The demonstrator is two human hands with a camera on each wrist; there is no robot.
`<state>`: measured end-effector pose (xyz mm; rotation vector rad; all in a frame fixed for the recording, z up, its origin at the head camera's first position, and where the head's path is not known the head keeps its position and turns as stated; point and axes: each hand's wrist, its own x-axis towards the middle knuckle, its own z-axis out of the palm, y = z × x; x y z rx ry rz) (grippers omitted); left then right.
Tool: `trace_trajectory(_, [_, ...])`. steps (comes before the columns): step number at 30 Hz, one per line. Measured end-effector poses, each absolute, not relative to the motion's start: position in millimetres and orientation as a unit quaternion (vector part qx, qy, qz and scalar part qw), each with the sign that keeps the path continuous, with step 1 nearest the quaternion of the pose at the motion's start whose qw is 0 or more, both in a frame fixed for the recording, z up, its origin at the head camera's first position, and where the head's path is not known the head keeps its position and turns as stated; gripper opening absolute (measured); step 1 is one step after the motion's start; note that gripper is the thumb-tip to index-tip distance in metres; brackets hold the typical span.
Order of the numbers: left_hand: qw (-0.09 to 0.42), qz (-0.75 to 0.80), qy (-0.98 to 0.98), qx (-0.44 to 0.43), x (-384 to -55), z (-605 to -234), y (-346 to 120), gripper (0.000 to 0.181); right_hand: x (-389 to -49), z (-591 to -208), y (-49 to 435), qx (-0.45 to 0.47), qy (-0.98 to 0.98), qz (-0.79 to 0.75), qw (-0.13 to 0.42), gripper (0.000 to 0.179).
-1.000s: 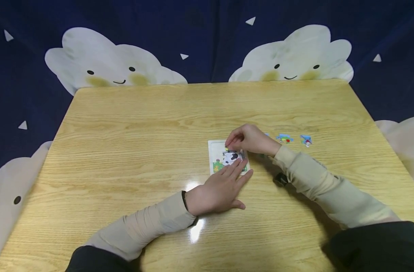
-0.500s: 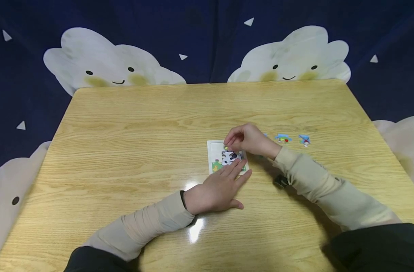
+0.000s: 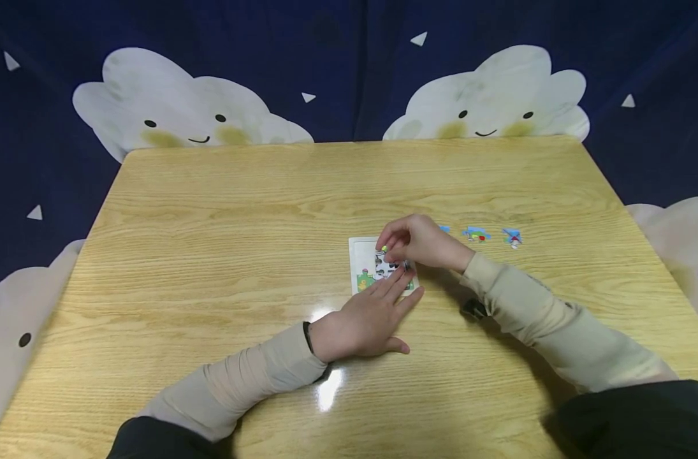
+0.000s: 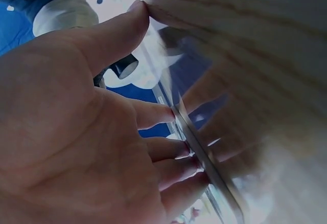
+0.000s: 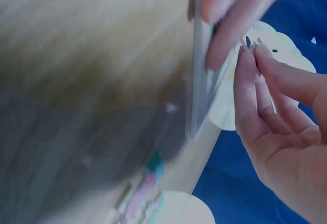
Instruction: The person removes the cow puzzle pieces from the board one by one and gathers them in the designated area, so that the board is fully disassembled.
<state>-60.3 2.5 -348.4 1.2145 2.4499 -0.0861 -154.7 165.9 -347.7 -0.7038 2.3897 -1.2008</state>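
Note:
A small square puzzle tray with a white frame lies on the table, green puzzle pieces along its near side. My left hand lies over the tray's near right part, fingers straight; in the left wrist view its fingertips press at the tray edge. Above the tray, my right hand pinches a black-and-white puzzle piece between thumb and fingers. The right wrist view shows that piece edge-on, thin and tilted, raised off the tray. The fingers of both hands hide part of the picture.
Loose puzzle pieces lie right of the tray: one with blue and green, one with blue and red, and one partly hidden blue piece behind the right hand. A dark cloud-print curtain hangs behind the wooden table.
My right hand has dropped slightly toward me, and the black-and-white piece in its fingers has tilted and shifted. The left hand stays in place on the tray.

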Motion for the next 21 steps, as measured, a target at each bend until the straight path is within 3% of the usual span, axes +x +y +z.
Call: trace_trajectory(21, [0.191, -0.02, 0.879, 0.437, -57.9, -345.7, 0.8, 0.092, -143.8, -330.8, 246.7, -0.195, 0.888, -0.387, 0.158, 0.01])
